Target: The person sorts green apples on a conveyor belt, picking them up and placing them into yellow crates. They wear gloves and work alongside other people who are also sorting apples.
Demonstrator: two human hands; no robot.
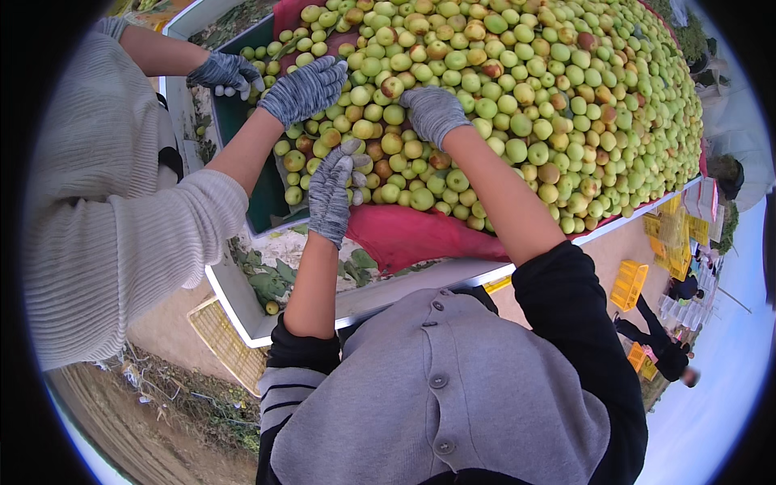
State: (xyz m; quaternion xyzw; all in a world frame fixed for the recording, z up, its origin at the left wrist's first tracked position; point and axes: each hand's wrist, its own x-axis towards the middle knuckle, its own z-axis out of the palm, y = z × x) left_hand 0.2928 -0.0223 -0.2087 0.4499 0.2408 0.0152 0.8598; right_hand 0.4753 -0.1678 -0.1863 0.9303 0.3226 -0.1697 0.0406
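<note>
A large heap of small round green fruits (pixel 545 109), which look like jujubes, lies before me; some have reddish-brown patches. My left hand (pixel 330 191), in a grey knit glove, is cupped at the near edge of the heap. Its fingers point right against the fruits, and whether any fruit is inside them is hidden. Farther right, my right hand (pixel 436 112), gloved alike, reaches palm down into the heap. Its fingertips are bent among the fruits, so their grip cannot be made out. Red cloth (pixel 418 239) shows under the heap's near edge.
At left, a co-worker's gloved hands (pixel 306 91) are over the fruits and a dark green crate (pixel 260 188). A white ledge (pixel 388 297) with leaves (pixel 270 279) runs before me. Yellow crates (pixel 628 285) and a person (pixel 661 342) are beyond on the right.
</note>
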